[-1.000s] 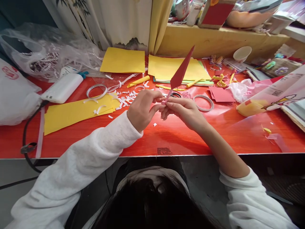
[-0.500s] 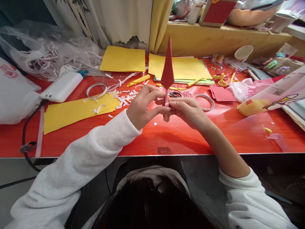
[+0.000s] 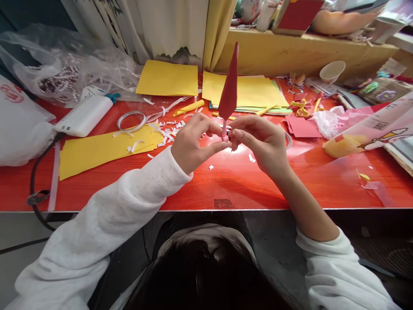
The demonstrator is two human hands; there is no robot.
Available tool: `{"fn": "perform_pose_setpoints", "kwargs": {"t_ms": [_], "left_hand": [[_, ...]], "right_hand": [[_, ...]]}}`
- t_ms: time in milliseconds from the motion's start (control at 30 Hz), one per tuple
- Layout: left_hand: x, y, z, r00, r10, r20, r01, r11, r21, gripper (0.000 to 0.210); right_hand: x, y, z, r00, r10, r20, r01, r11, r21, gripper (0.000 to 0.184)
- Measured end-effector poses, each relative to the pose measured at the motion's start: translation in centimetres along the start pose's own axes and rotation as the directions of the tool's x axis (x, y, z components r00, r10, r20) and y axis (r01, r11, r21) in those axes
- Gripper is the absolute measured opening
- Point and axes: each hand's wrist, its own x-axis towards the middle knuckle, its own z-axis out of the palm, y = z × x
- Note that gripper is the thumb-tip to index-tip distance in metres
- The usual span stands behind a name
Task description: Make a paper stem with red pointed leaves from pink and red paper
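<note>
A red pointed, leaf-shaped paper piece [image 3: 229,88] stands nearly upright on a thin pink stem [image 3: 224,128], tipped a little to the right. My left hand [image 3: 197,142] pinches the foot of that stem between thumb and fingers. Just right of the stem, my right hand [image 3: 263,144] has its thumb and fingertips drawn together close to the stem's base. Whatever lies between those right fingertips is too small to make out. White paper scraps [image 3: 171,132] lie beyond my left hand, and one scrap [image 3: 251,158] is below my right hand.
Yellow paper sheets [image 3: 167,79] and strips [image 3: 97,150] lie behind and left, near tape rolls [image 3: 131,121] and a white power bank [image 3: 85,116]. Red paper squares [image 3: 303,127], a paper cup [image 3: 332,72] and a clear plastic package [image 3: 364,129] are on the right. The table's front edge [image 3: 193,210] is close.
My right hand has shifted up and slightly right, with its fingers lifted off the stem's lower part. The red piece now leans to the right. A white scrap shows below my right hand.
</note>
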Motion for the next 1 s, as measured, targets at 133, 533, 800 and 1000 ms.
{"fn": "perform_pose_setpoints", "kwargs": {"t_ms": [133, 533, 800, 1000], "left_hand": [[0.0, 0.0, 0.0, 1.0, 0.003, -0.013, -0.002, 1.0, 0.027, 0.027], [-0.1, -0.2, 0.3, 0.998, -0.024, -0.049, 0.024, 1.0, -0.018, 0.022], [-0.1, -0.2, 0.3, 0.999, -0.022, -0.042, 0.02, 0.999, -0.041, 0.028], [-0.1, -0.2, 0.2, 0.999, -0.028, -0.033, 0.028, 0.999, -0.02, 0.032]], "right_hand": [[0.0, -0.1, 0.0, 1.0, 0.01, 0.026, -0.01, 1.0, 0.009, 0.015], [0.0, 1.0, -0.1, 0.993, -0.114, 0.026, 0.116, 0.989, -0.093, 0.014], [-0.1, 0.8, -0.1, 0.991, -0.126, 0.046, 0.132, 0.978, -0.164, 0.007], [-0.2, 0.6, -0.2, 0.986, -0.147, 0.076, 0.16, 0.965, -0.209, 0.012]]}}
